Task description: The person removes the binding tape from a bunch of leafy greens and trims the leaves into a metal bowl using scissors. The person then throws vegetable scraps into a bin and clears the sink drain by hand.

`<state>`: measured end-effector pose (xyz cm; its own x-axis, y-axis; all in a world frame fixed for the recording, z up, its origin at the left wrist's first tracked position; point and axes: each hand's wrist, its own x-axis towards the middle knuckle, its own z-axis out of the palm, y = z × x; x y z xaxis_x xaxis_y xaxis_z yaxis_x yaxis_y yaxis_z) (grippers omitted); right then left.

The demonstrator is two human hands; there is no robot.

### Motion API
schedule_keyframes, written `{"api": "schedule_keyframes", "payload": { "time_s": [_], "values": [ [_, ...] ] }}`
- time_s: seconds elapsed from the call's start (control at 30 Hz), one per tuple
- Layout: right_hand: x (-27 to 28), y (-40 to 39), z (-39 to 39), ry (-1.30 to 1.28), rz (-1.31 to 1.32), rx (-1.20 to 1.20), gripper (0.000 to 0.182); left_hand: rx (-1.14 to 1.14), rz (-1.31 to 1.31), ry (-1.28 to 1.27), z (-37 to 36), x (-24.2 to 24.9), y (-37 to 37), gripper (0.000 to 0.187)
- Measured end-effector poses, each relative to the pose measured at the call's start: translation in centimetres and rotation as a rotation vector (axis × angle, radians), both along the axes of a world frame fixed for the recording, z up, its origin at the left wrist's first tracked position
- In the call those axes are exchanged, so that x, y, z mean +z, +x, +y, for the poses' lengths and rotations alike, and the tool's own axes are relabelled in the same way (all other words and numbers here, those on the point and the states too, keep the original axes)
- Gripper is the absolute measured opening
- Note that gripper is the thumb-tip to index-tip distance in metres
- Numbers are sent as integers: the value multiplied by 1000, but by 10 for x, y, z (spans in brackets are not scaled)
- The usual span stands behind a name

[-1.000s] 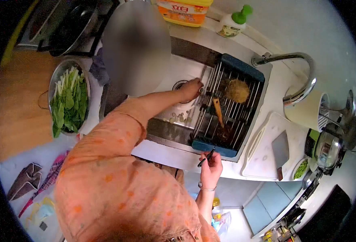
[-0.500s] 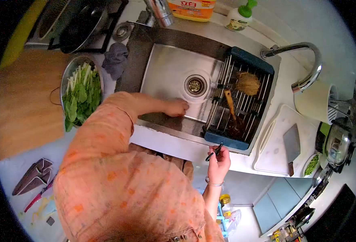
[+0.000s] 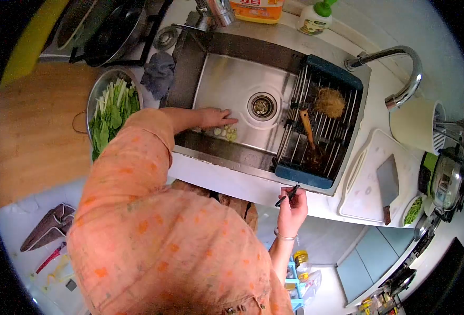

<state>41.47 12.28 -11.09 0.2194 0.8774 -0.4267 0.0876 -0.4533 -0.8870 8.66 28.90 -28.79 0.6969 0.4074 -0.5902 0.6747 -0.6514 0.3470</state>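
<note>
My left hand [image 3: 215,118] reaches into the stainless steel sink [image 3: 227,73], its fingers stretched out and apart over the bottom. Just beside the fingers, on the near side, lies a small cluster of pale green and white vegetable bits [image 3: 225,133]. The drain [image 3: 264,106] is to the right of that hand, with small bits in its strainer. At the counter's front edge, my right hand [image 3: 292,206] is closed round a small black tool [image 3: 287,196]. Its exact kind is hard to make out.
A bowl of leafy greens [image 3: 106,122] stands left of the sink, near a grey cloth [image 3: 158,73]. Across the sink's right side sits a drying rack [image 3: 303,177] holding a brush [image 3: 307,128] and a scrubber [image 3: 330,102]. Further right, a cleaver [image 3: 387,181] lies on a white cutting board [image 3: 358,181].
My left hand has moved left and farther into the sink, and its fingers have spread. Vegetable bits now show beside it. My right hand still holds the black tool.
</note>
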Motion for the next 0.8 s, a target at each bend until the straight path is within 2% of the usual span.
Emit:
{"api": "schedule_keyframes", "payload": {
  "time_s": [0.07, 0.13, 0.17, 0.23, 0.33, 0.4, 0.47, 0.5, 0.57, 0.67, 0.77, 0.8],
  "values": [
    [-5, 0, -2, -19, -50, 20, 15, -7, -88, -6, -1, 1, 12, 66],
    [-4, -4, -4, 6, -11, -5, 14, -162, -229, -83, -7, -19, 23, 63],
    [-5, -3, -2, 13, -33, 7, 14, -164, -238, -71, -7, -27, 33, 63],
    [1, -7, 1, 19, -39, 17, 10, -429, -314, 79, -18, -40, 48, 44],
    [4, -8, 4, 34, -36, -2, 9, -526, -278, 57, -25, -53, 58, 33],
    [9, -7, 7, 13, -52, 16, 9, -522, -355, 76, -28, -57, 59, 28],
    [10, -7, 9, -23, -71, 22, 9, -251, -252, -164, -35, -66, 60, 26],
    [12, -9, 12, 3, -47, 5, 9, -233, -256, -157, -36, -60, 61, 26],
    [14, -9, 17, 7, -46, 46, 8, 5, -162, -273, -31, -41, 60, 31],
    [20, -11, 26, 21, -91, 122, 8, 73, -118, -333, -28, -20, 58, 29],
    [31, -17, 39, 44, -77, 202, 8, 202, -180, -333, -36, -11, 53, 26],
    [33, -17, 41, 47, -78, 231, 8, 231, -187, -328, -37, -30, 50, 26]
  ]
}}
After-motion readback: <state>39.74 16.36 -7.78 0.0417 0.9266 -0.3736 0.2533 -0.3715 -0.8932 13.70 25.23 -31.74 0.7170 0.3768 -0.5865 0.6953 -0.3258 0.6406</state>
